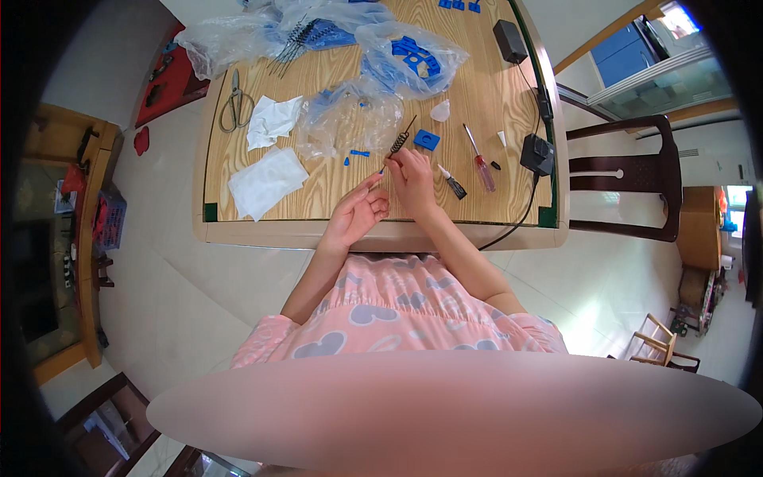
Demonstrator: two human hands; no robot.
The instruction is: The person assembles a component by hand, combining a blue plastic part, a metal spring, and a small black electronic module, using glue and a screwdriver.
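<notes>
My right hand (414,176) pinches a black coiled wire (399,143), like a spring with a straight end, which slants up and away over the table. Close beside it on the left, my left hand (358,213) is turned palm inward. Its upper fingertips meet at a small blue tip (382,170) at the coil's lower end, and its other fingers curl loosely. A blue block with a round recess (427,140) lies just past my right hand. Small blue pieces (359,153) rest left of the coil. A small black tube with a white nozzle (453,183) is at right.
Farther right are a screwdriver (480,159), a white cone (501,138) and a black power adapter (537,154) with a cable. Clear plastic bags (350,119) cover the far side, near black wires (294,46). Scissors (236,107) and white tissues (267,181) lie left.
</notes>
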